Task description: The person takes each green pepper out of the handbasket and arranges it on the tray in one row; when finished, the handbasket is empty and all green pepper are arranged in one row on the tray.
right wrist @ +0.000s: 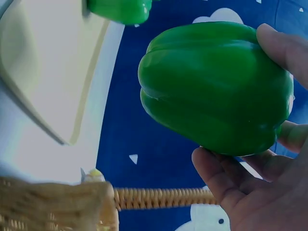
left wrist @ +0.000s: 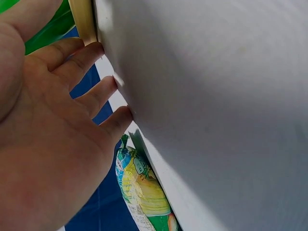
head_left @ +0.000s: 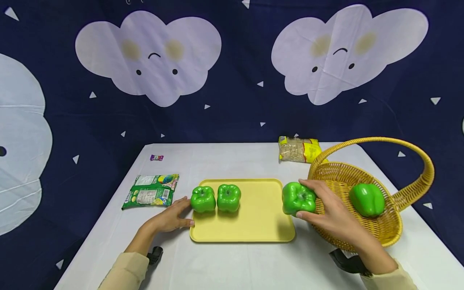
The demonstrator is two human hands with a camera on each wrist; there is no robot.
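Observation:
My right hand (head_left: 335, 215) grips a green bell pepper (head_left: 298, 198) between thumb and fingers, above the right edge of the yellow tray (head_left: 259, 219) and beside the wicker basket's left rim. In the right wrist view that bell pepper (right wrist: 216, 89) is held up off the table. Two more green bell peppers, a left one (head_left: 203, 199) and a right one (head_left: 228, 197), sit side by side on the tray's left half. My left hand (head_left: 168, 218) rests at the tray's left edge, its fingers extended, as the left wrist view also shows. Another bell pepper (head_left: 367, 199) lies in the wicker basket (head_left: 393, 229).
A green snack packet (head_left: 151, 191) lies left of the tray, with a small purple wrapped sweet (head_left: 156, 158) behind it. At the back right, a yellow-and-clear bag of grain-like food (head_left: 299, 150) lies behind the basket. The basket's tall handle (head_left: 384, 139) arches above the table's right side.

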